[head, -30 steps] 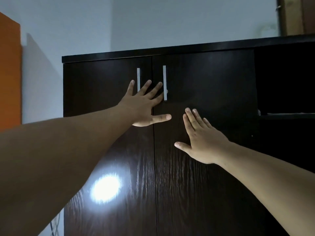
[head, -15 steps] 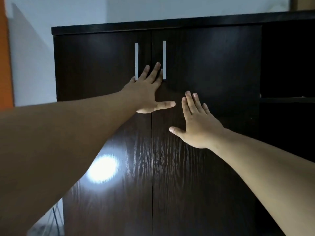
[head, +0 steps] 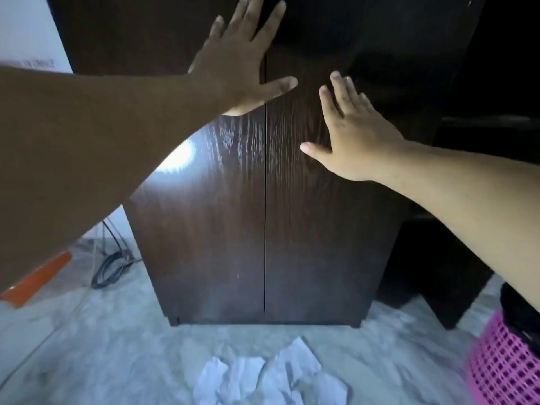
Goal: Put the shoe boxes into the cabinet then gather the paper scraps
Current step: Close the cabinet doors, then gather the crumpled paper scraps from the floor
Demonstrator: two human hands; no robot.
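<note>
The dark wood cabinet (head: 204, 229) stands in front of me with both doors closed; no shoe boxes are visible. My left hand (head: 236, 59) lies flat with spread fingers on the left door near the centre seam. My right hand (head: 353, 133) is flat with straight fingers against the right door, a little lower. Several crumpled white paper scraps (head: 268, 375) lie on the pale floor right below the cabinet's front.
A pink mesh basket (head: 505, 366) with dark contents stands at the lower right. Black cables (head: 114, 267) coil on the floor left of the cabinet, near an orange edge (head: 38, 282). A darker shelf unit (head: 455, 258) adjoins the cabinet on the right.
The view has tilted down from the cabinet top to its base, bringing the floor, paper scraps and basket into sight. Both hands stay flat on the closed doors.
</note>
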